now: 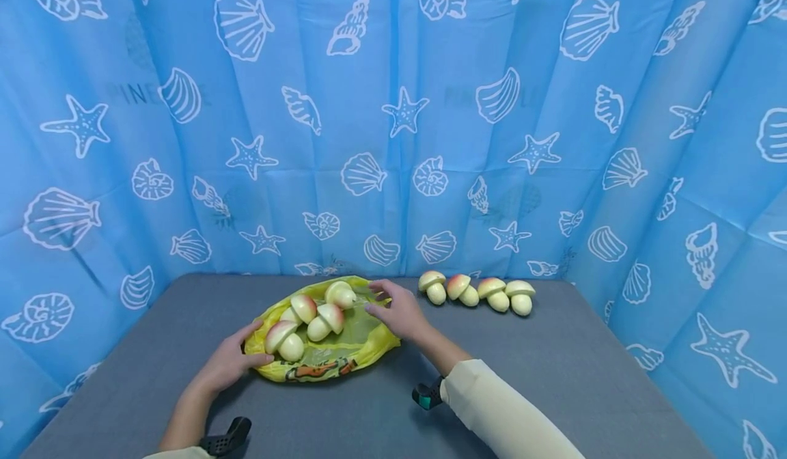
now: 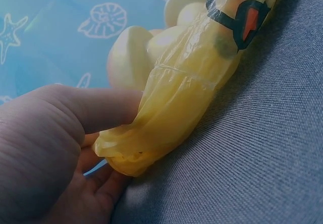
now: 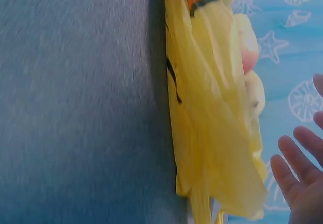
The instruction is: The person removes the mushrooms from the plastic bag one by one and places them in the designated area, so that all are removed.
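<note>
A yellow plastic bag (image 1: 378,345) lies spread with its mouth up on the table, an orange and black print along its near side. Several toy mushrooms (image 1: 289,339) with cream and reddish caps are in it. My left hand (image 1: 227,360) holds the bag's left edge; in the left wrist view the thumb (image 2: 108,108) lies over the yellow plastic (image 2: 171,113) with fingers behind it. Over the bag's right side is my right hand (image 1: 399,312), fingers apart. The right wrist view shows those fingers (image 3: 298,158) loose beside the bag (image 3: 217,133), gripping nothing.
Several more toy mushrooms (image 1: 495,294) stand in a row at the back right of the grey table (image 1: 553,377). A blue curtain (image 1: 393,138) with white shell prints hangs behind the table and along its sides.
</note>
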`<state>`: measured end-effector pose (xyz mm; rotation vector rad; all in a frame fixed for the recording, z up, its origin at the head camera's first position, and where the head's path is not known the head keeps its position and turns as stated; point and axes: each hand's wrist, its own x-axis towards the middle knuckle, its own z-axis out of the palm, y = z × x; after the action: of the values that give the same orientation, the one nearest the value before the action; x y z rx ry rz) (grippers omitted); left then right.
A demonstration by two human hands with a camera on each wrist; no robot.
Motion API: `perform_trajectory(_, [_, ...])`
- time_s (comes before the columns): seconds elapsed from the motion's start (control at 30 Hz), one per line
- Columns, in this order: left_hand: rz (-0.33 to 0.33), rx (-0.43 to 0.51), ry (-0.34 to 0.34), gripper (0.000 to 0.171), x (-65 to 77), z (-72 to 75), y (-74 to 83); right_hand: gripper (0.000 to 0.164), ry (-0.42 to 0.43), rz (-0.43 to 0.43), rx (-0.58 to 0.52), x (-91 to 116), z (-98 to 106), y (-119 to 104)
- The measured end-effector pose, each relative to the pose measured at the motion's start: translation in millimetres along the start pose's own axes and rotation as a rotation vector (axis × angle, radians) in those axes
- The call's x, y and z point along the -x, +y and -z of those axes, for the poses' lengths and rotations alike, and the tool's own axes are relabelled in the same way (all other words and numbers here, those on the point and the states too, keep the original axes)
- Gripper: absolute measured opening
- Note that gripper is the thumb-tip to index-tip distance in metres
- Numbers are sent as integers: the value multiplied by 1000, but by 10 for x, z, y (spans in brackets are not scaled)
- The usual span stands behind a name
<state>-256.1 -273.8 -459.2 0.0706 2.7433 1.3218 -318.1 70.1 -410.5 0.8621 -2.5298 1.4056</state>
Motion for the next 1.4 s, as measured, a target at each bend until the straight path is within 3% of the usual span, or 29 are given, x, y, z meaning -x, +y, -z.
perform_trajectory(0.23, [-6,4,-4,91,-2,8,17,48,-139,37,8,-43,-125,-132])
perform_trajectory(0.47, [-9,11,-8,90,6,24,50,51,-219,79,84,-131,-287,-259])
perform_trajectory(0.73, [-10,-2,-4,91,8,18,56,60,-356,104,256,-222,-459,-329])
perform_trajectory(0.9, [3,-10,-1,92,17,3,47,56,-449,113,405,-237,-502,-308])
perform_trajectory(1.17, [3,-7,3,91,9,23,52,52,-475,87,463,-243,-501,-351])
perform_trajectory(1.4, [11,-7,-9,93,6,18,24,55,-446,97,529,-243,-571,-331])
